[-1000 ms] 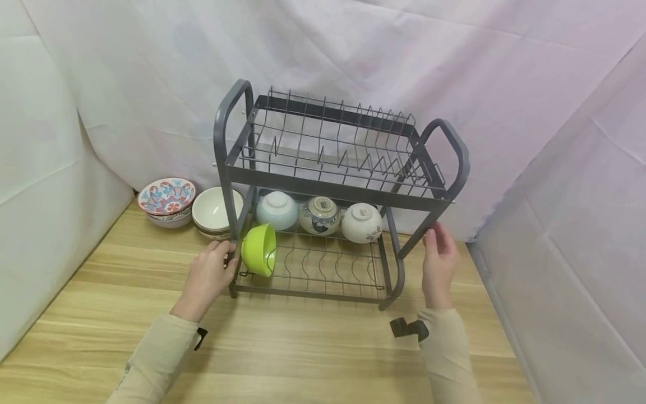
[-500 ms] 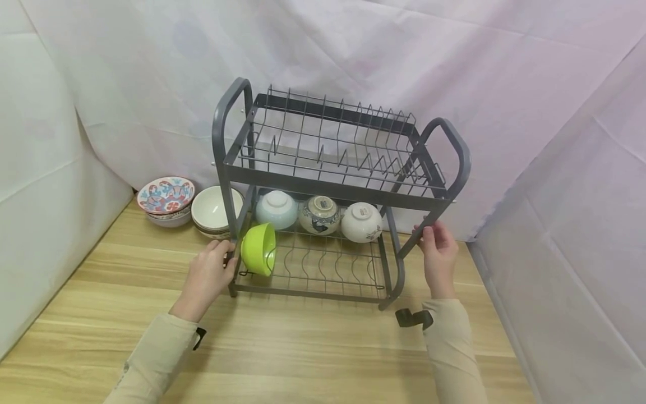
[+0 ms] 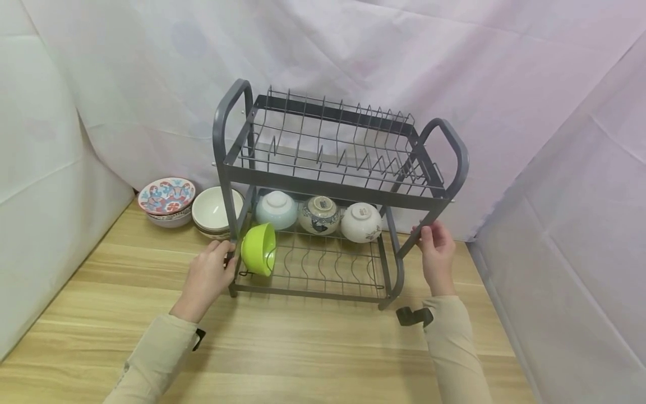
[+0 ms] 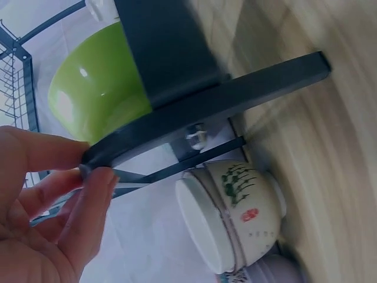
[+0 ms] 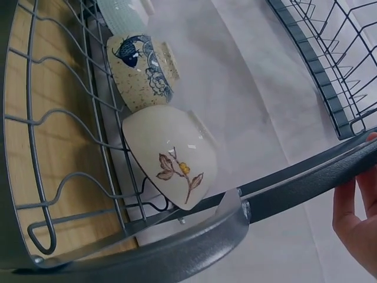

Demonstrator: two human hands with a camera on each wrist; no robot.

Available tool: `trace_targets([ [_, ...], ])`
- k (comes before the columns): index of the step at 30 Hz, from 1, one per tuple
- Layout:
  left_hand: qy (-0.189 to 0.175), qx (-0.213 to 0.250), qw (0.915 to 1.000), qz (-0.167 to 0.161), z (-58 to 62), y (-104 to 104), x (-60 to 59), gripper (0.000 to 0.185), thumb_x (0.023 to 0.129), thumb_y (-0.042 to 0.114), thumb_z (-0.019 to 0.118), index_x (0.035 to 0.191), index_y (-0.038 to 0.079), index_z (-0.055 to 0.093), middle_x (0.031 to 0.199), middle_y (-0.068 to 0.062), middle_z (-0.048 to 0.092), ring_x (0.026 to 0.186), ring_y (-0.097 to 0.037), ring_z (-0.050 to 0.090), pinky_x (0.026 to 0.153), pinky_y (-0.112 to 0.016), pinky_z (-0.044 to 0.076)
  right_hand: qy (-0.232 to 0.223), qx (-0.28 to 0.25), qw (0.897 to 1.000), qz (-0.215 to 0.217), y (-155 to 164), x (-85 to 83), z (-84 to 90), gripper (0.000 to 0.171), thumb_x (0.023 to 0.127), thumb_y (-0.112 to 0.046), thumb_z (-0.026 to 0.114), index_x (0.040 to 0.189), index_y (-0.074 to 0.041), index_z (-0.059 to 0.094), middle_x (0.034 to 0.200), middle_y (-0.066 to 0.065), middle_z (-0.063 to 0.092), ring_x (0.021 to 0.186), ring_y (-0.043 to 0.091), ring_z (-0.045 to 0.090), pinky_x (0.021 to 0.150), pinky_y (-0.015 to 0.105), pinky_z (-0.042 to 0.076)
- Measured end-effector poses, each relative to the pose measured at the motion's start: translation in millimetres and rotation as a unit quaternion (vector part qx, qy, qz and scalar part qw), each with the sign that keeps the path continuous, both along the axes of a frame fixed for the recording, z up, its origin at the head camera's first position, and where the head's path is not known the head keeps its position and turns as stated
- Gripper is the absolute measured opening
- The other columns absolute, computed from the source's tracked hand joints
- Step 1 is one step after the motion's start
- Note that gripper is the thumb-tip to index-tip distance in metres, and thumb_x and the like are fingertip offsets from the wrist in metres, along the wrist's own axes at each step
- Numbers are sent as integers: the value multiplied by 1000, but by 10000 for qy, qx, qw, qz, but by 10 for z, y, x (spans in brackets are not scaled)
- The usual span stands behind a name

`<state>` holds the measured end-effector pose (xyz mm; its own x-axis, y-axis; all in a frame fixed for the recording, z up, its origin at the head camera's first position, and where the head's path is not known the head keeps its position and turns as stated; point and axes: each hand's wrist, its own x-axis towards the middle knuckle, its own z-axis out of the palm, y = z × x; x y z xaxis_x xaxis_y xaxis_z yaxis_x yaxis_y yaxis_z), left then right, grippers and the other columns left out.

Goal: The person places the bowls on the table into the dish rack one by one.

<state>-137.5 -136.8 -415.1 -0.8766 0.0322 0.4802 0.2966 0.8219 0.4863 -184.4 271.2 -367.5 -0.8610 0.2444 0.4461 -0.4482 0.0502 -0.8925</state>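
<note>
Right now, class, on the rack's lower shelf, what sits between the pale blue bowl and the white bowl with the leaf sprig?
One speckled bowl with a blue fish sits between the pale blue bowl and the white bowl, shown in the head view.

Upright grey two-tier wire dish rack (image 3: 333, 185) on the wooden table, bowls on its lower tier.

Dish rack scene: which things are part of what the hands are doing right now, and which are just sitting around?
In hand:
dish rack, gripped by left hand and right hand
green bowl and three bowls on its lower shelf

Lying about:
patterned bowl and white bowls, stacked on the table left of the rack
</note>
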Motion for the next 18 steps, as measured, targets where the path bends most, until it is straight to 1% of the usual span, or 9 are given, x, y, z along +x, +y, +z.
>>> trace_targets([
  [3,31,88,9999,-66,-17,0,4,15,75,-1,65,90,-5,61,83,-19,60,67,-32,60,57,-43,51,-9,-13,10000,29,12,3,-2,31,91,-10,51,105,17,47,87,4,59,84,14,61,77,24,52],
  [4,15,127,9999,-85,-18,1,5,15,77,0,65,90,-5,61,84,-20,60,68,-33,61,58,-43,51,-14,-32,10000,29,14,5,-1,31,91,-10,51,105,17,47,87,3,59,84,15,61,77,23,52],
  [6,-27,190,9998,-108,-16,5,5,15,80,2,62,91,-6,60,86,-21,61,69,-33,61,59,-43,52,-35,-48,10000,21,18,6,-1,25,91,-10,51,103,12,52,87,2,59,85,14,61,77,23,52],
  [9,-127,326,9993,-105,14,12,-5,15,83,5,59,92,-7,59,86,-24,61,69,-33,63,57,-42,53,-55,-75,10000,16,16,7,-2,13,91,-11,52,98,-3,59,87,4,59,84,14,61,76,23,52],
  [11,-194,386,9990,-85,45,5,-19,15,84,6,57,92,-7,59,85,-25,63,69,-33,64,57,-41,53,-53,-28,10000,0,12,6,-2,9,91,-11,52,96,-10,60,87,4,60,83,12,61,75,22,52],
  [15,-168,524,9985,72,141,-62,-82,16,85,7,55,92,-8,59,84,-26,64,68,-34,65,56,-42,53,-2,59,10000,-22,7,1,-3,9,91,-10,52,94,-14,60,86,5,60,82,13,61,74,20,52],
  [18,-13,589,9976,356,210,-178,-189,20,85,8,56,93,-10,59,82,-27,64,67,-36,64,57,-45,52,13,83,10000,-43,8,-4,-3,9,91,-11,52,93,-15,60,86,5,60,82,13,61,73,20,52],
])
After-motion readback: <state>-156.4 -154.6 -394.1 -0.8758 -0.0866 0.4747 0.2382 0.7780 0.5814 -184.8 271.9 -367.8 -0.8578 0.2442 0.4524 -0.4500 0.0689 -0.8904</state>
